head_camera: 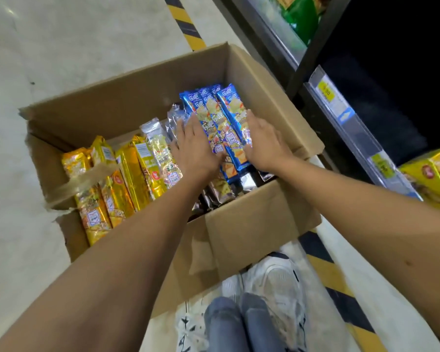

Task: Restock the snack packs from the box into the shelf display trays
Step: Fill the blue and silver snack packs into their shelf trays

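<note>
Head view: a bundle of blue packs (222, 123) is being pressed between the left hand (197, 148) and the right hand (263, 146), fingers extended flat against either side, at 1 o'clock inside the box (252, 224). Gold packs (122, 184) are being left standing at 9 o'clock, silver packs (158, 146) between them and the blue ones. The shelf (351, 118) is being kept at 2 o'clock, a yellow tray (432, 179) at 3 o'clock. The bundle is being held by side pressure alone; a middle pack is likely being risked, since glossy wrappers could slide out downward when lifted. The near flap could also be caught.
</note>
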Available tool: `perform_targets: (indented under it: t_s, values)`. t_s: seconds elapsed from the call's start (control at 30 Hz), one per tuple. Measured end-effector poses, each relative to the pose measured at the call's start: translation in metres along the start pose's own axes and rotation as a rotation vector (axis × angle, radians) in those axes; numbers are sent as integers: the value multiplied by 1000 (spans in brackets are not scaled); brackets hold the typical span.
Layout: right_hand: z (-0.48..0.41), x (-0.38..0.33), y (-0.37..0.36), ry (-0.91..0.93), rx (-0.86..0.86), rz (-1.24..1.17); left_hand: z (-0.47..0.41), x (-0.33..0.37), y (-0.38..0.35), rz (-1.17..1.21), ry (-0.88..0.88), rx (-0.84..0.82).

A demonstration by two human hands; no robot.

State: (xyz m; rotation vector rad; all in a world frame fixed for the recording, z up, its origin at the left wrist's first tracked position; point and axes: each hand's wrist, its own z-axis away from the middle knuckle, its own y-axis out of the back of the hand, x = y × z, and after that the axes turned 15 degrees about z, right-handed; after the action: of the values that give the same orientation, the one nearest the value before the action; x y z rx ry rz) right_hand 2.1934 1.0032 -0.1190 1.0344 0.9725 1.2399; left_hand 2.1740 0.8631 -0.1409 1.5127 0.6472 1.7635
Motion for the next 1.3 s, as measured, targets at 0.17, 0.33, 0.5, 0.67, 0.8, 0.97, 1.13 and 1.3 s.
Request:
perform_targets:
  t_s: [0.17,0.33,0.5,0.67,0.8,0.97,1.13,1.3]
  values:
    - [-1,0,-1,-39,-20,-25,-17,1,6,129,70,92]
    - [-4,3,-2,-64,1,-105,-25,4,7,63,62,39]
    - [1,-2,-4,17,25,-39,-13,3,-2,85,-65,-47]
    - [3,-1,-2,-65,35,-126,-11,-1,-3,277,-34,18]
    - [6,-2,10,-234,11,-438,-5,5,12,388,49,44]
    - [25,-9,51,-334,30,-874,14,24,54,703,79,-34]
    - [57,-18,112,-288,54,-986,33,62,120,774,-40,-95]
    - [109,-23,176,-216,130,-938,73,96,190,795,-111,-203]
